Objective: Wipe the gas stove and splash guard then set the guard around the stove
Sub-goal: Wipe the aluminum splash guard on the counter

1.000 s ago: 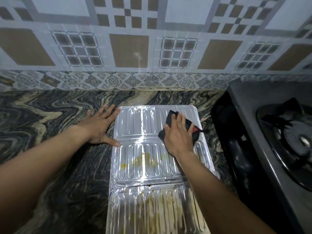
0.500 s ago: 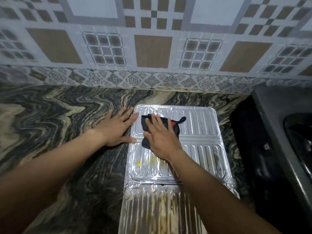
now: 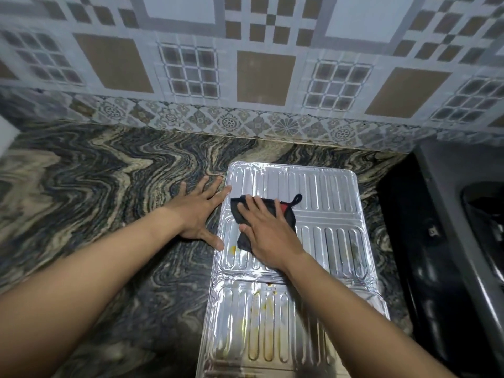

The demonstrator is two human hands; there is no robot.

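Note:
A silver ribbed splash guard (image 3: 327,192) lies flat on the marbled counter, its panels running toward me, with yellow stains on the near panels. My right hand (image 3: 268,236) presses flat on a black cloth (image 3: 289,215) with a red patch and a loop, at the left side of the far panels. My left hand (image 3: 200,214) rests flat on the counter, fingers spread, thumb and fingertip touching the guard's left edge. The dark gas stove (image 3: 469,219) stands at the right, partly cut off by the frame.
The dark swirled stone counter (image 3: 103,203) stretches to the left of the guard. A patterned tile wall (image 3: 259,77) rises along the back. A narrow strip of counter separates the guard from the stove's black side.
My right hand has slid the cloth from the right side of the far panel to its left side. My view has turned left, so less of the stove shows. My left hand stays put.

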